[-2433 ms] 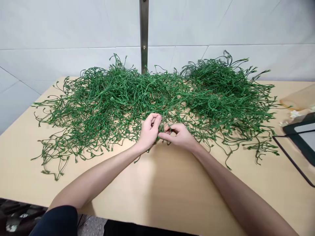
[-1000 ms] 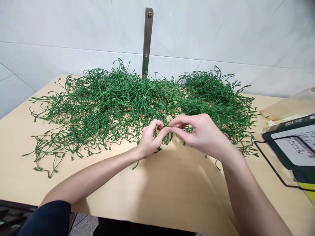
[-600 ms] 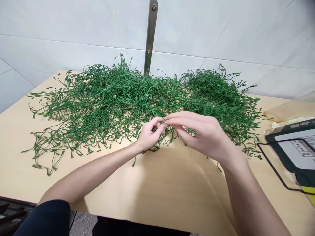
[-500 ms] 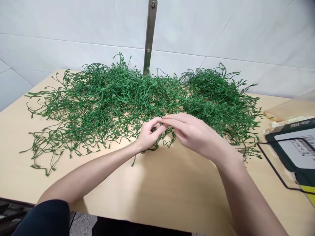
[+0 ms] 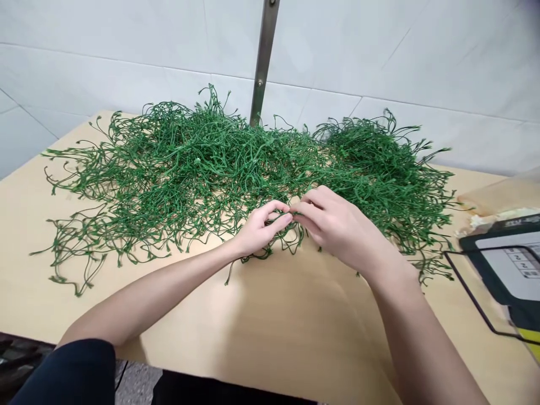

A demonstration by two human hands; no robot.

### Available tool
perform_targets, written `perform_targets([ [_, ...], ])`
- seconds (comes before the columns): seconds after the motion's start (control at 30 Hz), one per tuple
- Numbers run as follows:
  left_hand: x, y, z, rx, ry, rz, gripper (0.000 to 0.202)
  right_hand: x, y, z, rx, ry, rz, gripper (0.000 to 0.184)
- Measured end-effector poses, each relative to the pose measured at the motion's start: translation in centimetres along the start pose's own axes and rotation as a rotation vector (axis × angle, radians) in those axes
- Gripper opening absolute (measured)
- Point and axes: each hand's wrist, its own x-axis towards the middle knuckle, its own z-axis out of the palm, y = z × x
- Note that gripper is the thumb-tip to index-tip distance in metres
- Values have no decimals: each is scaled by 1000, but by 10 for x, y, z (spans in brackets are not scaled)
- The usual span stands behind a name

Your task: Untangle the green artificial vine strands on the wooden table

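Observation:
A wide, loose heap of thin green plastic stems (image 5: pixel 202 152) with small forked tips spreads over the back of the table. At its front edge my left hand (image 5: pixel 262 225) pinches a green stem between thumb and forefinger. Close against it, my right hand (image 5: pixel 333 222) has its fingertips closed on the same stem, palm turned down. The fingertips of both hands nearly touch. Most of the held stem is hidden by the fingers. Several more stems lie on the table just beneath my hands.
A light wooden table (image 5: pixel 189 315) stands against a white tiled wall (image 5: pixel 126 34). Behind the heap rises a metal strip (image 5: pixel 264 62). At the right lie a dark-and-white printed package (image 5: pixel 510 259), a thin black frame (image 5: pixel 472 295) and a translucent bag (image 5: pixel 502 191).
My right fingers have curled and drawn slightly away from my left hand, and the green stem now shows between the fingertips. The view has shifted slightly.

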Motion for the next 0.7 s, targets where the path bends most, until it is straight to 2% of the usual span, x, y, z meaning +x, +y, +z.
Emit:
perform_targets([
  [0.2,1,1,-2,88,-30,-30,24,3,-7,6,-50,-16,17,37],
  [0.53,-1,3,-1,90,-20,-51,23,2,-4,5,-133,-10,-16,37],
  [0.7,-1,-1,-3,108,-33,-56,28,2,-3,7,-61,-66,27,34],
])
